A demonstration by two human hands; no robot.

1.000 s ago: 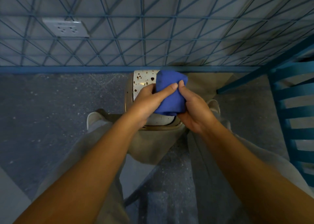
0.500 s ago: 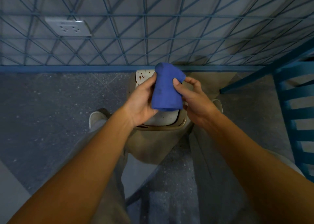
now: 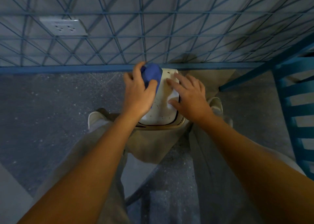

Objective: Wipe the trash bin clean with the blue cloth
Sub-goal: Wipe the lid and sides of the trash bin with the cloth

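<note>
A small trash bin with a white, brown-speckled lid and a beige rim stands on the floor between my feet, against the wall. My left hand grips the bunched blue cloth at the lid's far left corner. My right hand lies on the right side of the lid with its fingers spread and fairly straight, holding nothing. Part of the lid is hidden under both hands.
A wall with blue lattice lines and a blue skirting strip rises just behind the bin. A white socket sits on the wall at upper left. A blue slatted frame stands at the right. Speckled grey floor spreads to the left.
My right hand has let go of the cloth and moved onto the right side of the lid. My left hand alone now carries the cloth, shifted left and toward the wall.
</note>
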